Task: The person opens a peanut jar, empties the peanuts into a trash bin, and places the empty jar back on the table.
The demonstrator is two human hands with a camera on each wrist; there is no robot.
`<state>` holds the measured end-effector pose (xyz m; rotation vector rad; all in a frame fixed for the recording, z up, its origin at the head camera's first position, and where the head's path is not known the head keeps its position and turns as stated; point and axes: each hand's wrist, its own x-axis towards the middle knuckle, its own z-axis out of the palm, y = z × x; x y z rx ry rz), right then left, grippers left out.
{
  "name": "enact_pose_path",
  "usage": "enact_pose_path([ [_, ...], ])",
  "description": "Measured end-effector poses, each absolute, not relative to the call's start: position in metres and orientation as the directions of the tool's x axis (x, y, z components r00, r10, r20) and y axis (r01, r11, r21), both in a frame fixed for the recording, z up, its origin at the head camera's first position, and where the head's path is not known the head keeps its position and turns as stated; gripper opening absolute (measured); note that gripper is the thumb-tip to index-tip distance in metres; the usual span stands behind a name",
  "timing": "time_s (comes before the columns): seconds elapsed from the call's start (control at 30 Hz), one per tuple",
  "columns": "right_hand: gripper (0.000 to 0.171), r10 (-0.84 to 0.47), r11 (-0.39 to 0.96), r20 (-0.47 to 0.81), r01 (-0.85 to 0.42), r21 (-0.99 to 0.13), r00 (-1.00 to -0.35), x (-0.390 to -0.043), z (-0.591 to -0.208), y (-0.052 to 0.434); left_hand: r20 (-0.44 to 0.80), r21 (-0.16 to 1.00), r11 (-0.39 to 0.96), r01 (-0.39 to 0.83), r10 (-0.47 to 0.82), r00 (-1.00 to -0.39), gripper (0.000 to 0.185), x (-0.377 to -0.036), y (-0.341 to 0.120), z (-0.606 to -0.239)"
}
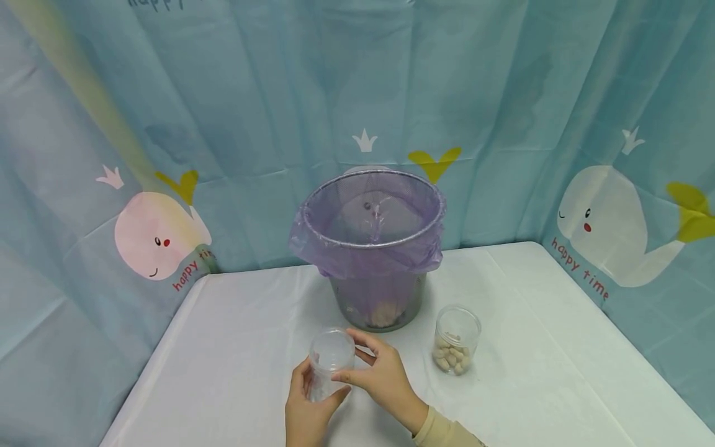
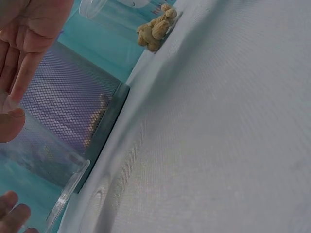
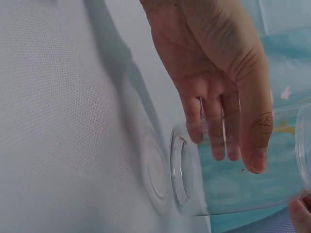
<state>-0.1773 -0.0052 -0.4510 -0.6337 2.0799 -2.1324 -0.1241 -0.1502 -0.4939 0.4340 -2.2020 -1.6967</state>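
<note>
Jar in hand: an empty clear jar (image 1: 331,363) stood upright, low and centre in the head view, its base on the worktop (image 1: 234,372).
Left grip: the left hand (image 1: 304,413) was curled round the jar's lower wall from the near side.
Right grip: the right hand (image 1: 380,375) pinched the jar near its rim from the right, thumb in front, fingers behind.
Long axis: vertical, mouth up.
Nearer hand: both touched it; neither had to reach.
Beyond the jar: a mesh bin (image 1: 373,248) with a purple liner stood just behind, upper centre.
To the right: a second jar (image 1: 456,340) holding peanuts, apart from both hands.
Surface: white cloth over the worktop.
Room: a blue whale-print curtain (image 1: 503,93) closed in the back and sides.
</note>
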Motion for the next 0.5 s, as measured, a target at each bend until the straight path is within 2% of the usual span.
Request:
enact_pose_path([
  [0.5,0.077,-0.361,-0.065,0.228,-0.22,-0.973,-0.904,-0.1766,-0.4564,-0.0081,0.054,0.962,0.267,-0.062,-0.408,-0.911,0.082,-0.125,-0.1512,-0.4994],
])
